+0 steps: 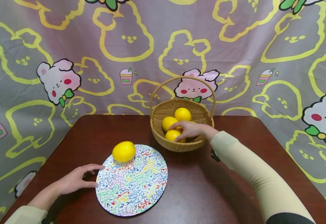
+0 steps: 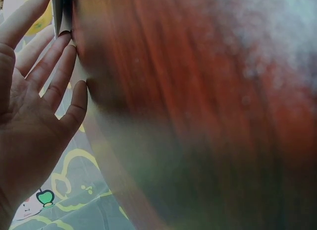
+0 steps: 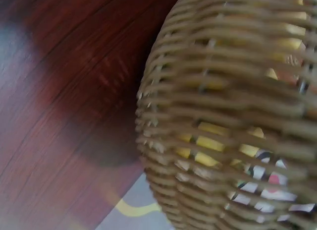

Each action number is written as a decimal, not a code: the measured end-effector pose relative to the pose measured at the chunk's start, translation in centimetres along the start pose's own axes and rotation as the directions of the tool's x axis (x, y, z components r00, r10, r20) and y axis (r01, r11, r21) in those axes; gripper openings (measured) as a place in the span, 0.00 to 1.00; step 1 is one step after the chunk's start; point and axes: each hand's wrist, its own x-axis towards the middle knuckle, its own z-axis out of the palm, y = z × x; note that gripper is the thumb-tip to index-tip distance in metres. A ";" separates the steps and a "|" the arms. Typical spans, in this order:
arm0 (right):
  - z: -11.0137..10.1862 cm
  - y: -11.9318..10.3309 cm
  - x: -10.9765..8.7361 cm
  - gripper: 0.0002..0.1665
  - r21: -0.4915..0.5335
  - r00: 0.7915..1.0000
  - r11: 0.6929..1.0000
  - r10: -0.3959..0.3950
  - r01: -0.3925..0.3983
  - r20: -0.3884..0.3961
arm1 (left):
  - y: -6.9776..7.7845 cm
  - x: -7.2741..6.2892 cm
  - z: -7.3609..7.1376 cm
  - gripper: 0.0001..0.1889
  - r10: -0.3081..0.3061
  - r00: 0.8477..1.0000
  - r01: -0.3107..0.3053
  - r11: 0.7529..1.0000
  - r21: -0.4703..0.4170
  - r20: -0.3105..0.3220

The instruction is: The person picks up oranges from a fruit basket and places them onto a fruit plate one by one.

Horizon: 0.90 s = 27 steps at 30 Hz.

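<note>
A round flat board [image 1: 132,183] with multicoloured squiggles lies on the table, bearing one yellow lemon [image 1: 124,151] near its far left edge. My left hand [image 1: 77,179] is beside the board's left rim, thumb and fingers spread and fingertips at the edge. In the left wrist view, the left fingers [image 2: 52,66] are nearly straight. Inside the wicker basket [image 1: 179,147] are several more lemons. My right hand [image 1: 190,129] reaches in over the basket's rim, its thumb and fingers curved round the front lemon [image 1: 172,136]. Basket weave hides that hand's grip in the right wrist view.
The basket's tall arched handle [image 1: 183,77] rises above the lemons. Dark reddish-brown wood forms the table [image 1: 190,186]. A patterned cloth [image 1: 140,40] with cartoon rabbits hangs behind the table and at both sides.
</note>
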 end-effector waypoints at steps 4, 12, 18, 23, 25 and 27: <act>0.0 -0.4 0.2 0.35 -0.025 1.000 1.000 0.003 -0.003 0.015 | -0.1 0.1 0.0 0.34 -0.001 1.000 0.001 1.000 -0.001 -0.003; 0.1 -0.1 0.5 0.36 -0.053 0.999 0.999 0.011 -0.008 0.046 | -0.1 0.0 0.0 0.34 0.016 1.000 -0.016 1.000 0.003 -0.007; 0.2 0.0 0.7 0.36 -0.042 0.998 0.999 0.034 -0.032 0.059 | -0.1 0.0 0.0 0.34 -0.003 1.000 0.003 1.000 -0.012 0.002; 0.5 -0.1 0.6 0.36 -0.034 0.998 0.999 0.029 -0.027 0.057 | -0.1 0.1 0.0 0.35 -0.008 1.000 0.008 1.000 0.000 0.003; 0.5 -0.1 0.7 0.37 -0.031 0.997 0.999 0.041 -0.039 0.058 | -0.1 0.1 0.0 0.35 -0.008 1.000 0.008 1.000 0.003 0.002; 0.6 -0.1 0.7 0.37 -0.034 0.996 0.998 0.057 -0.055 0.062 | -0.1 0.1 0.0 0.34 -0.006 1.000 0.006 1.000 0.000 0.004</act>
